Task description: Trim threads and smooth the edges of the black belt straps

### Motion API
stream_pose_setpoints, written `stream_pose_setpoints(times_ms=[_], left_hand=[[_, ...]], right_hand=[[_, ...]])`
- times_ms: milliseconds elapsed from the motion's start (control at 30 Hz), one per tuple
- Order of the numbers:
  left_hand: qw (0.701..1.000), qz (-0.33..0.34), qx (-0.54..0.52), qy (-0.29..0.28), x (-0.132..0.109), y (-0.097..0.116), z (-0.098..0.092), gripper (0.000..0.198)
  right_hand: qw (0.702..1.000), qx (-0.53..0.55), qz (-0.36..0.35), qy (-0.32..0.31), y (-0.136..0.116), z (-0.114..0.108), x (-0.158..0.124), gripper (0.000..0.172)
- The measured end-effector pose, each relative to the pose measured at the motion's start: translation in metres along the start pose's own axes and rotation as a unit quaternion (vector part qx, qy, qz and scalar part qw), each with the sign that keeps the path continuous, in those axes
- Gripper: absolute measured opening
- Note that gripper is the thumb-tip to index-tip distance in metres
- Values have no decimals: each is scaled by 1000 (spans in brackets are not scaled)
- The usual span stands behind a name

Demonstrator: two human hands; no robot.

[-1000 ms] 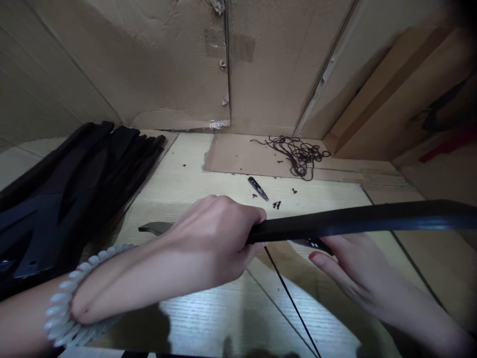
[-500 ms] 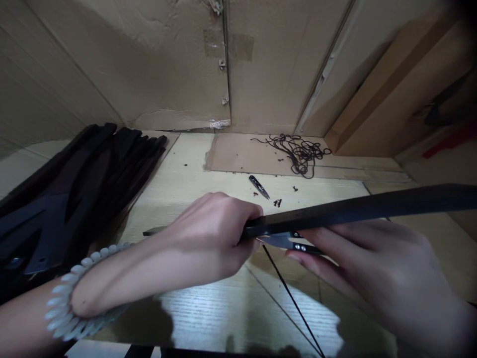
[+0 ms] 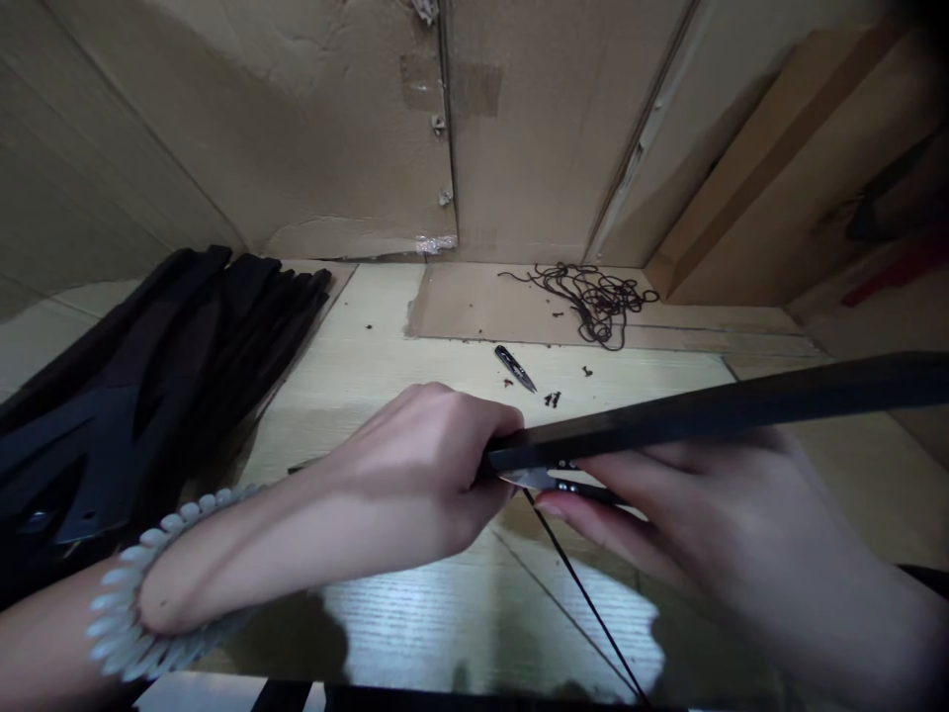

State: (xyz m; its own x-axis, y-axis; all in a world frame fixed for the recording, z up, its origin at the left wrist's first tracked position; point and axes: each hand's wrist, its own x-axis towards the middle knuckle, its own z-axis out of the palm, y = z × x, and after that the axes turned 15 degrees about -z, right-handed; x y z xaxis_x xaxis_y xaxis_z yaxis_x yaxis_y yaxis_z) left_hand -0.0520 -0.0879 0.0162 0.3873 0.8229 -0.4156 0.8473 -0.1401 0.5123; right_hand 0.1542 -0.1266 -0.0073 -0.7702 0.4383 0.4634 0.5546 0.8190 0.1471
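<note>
My left hand (image 3: 437,465) is closed round the near end of a long, flat black piece (image 3: 689,403) that reaches off to the right. Under that piece, my right hand (image 3: 712,524) grips small thread snips (image 3: 585,489), their blades pointing left toward my left fingers. A dark cord (image 3: 585,593) runs taut from beneath the black piece down to the lower edge of the view. The snips' blade tips lie close to the cord's upper end; whether they touch it I cannot tell. My left fingertips are partly hidden.
A second pair of snips (image 3: 515,369) lies on the table beside small dark scraps (image 3: 553,400). Tangled dark cord (image 3: 600,297) rests on cardboard at the back. Stacked black pieces (image 3: 148,386) fill the left side. Cardboard walls (image 3: 333,129) enclose the far side.
My right hand has moved slightly left with the snips, bringing the blades nearer to the cord and my left fingers. The black piece's right part has risen slightly.
</note>
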Motion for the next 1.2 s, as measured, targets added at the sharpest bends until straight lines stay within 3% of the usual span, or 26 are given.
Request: stream_pose_setpoints(times_ms=[300, 733, 900, 1200], left_hand=[[1000, 21, -4, 7, 2, -4, 3, 12], [999, 47, -3, 7, 1, -4, 6, 13], [999, 27, 10, -40, 0, 3, -2, 12], [998, 3, 4, -60, -2, 8, -4, 11]], right_hand=[[998, 55, 9, 14, 1, 1, 2, 56], [990, 133, 36, 31, -1, -2, -7, 40], [990, 136, 39, 28, 0, -1, -7, 39], [993, 114, 23, 35, 3, 1, -10, 27]])
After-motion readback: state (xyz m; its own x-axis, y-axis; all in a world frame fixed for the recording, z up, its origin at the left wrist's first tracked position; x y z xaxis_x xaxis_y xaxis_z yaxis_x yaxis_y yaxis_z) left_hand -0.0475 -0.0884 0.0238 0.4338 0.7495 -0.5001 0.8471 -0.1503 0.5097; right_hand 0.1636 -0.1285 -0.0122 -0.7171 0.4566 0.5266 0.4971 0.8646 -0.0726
